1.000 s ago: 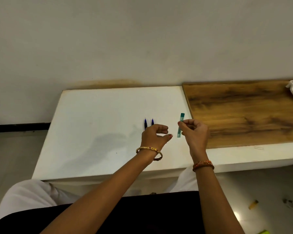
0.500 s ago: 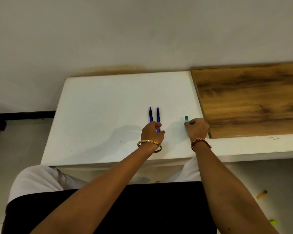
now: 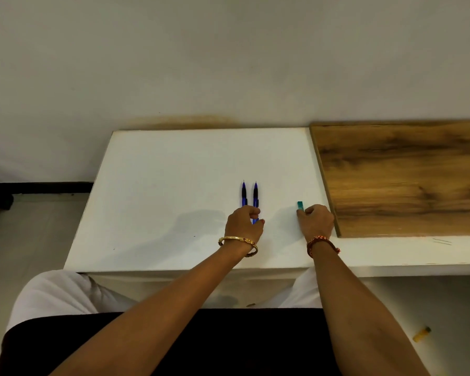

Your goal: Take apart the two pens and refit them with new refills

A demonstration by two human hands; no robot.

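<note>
My left hand (image 3: 244,225) rests on the white table (image 3: 174,185), fingers curled over the near ends of the two pens (image 3: 249,198); my thumb lies beside the right-hand pen, and I seem to be gripping that one, though the fingers hide exactly how. The pens lie side by side, almost touching, slim blue barrels with dark grips and fine tips pointing away from me. My right hand (image 3: 316,222) sits to the right of the pens, closed in a loose fist around a teal refill case (image 3: 300,205), whose flat squared end pokes out past my knuckles. Further right of the pens lies a wood board (image 3: 404,180), grained brown, its edge just beside my right hand. The table is smooth and matte.
</note>
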